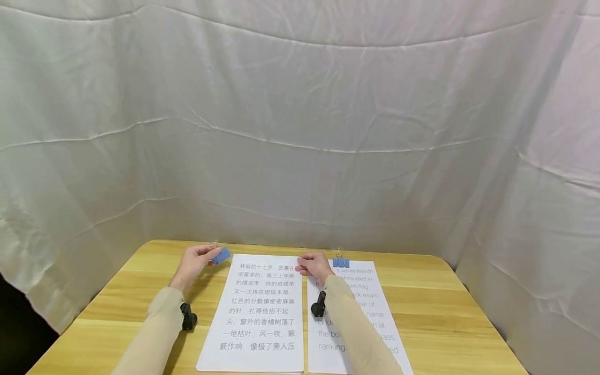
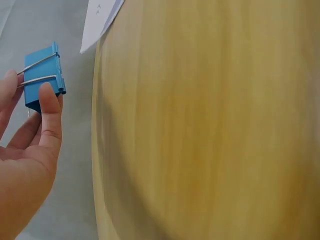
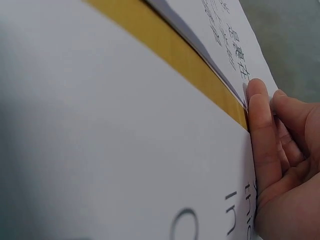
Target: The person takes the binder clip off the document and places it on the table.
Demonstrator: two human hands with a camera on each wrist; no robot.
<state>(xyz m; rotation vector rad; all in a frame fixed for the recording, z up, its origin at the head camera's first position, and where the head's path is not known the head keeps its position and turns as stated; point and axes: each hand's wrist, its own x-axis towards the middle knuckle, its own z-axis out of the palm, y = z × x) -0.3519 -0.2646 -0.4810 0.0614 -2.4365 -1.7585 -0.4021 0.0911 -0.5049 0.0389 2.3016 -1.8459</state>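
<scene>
My left hand (image 1: 191,262) pinches a blue binder clip (image 1: 222,255) beside the upper left corner of a stack of paper (image 1: 262,307) printed with Chinese text. In the left wrist view this binder clip (image 2: 41,75) has its wire handles folded against its blue sides, with thumb and fingers around it. At the stack's upper right corner, my right hand (image 1: 316,265) pinches the sheets between thumb and fingers. The right wrist view has the fingertips (image 3: 260,112) right at that corner, while part of the hand overlaps the neighbouring English-printed stack (image 3: 125,135).
To the right lies the stack with English text (image 1: 370,323), partly covered by my right forearm. Another blue binder clip (image 1: 341,263) sits on its top edge. Both stacks lie on a wooden table (image 1: 436,312), with a pale curtain (image 1: 300,182) behind and around it.
</scene>
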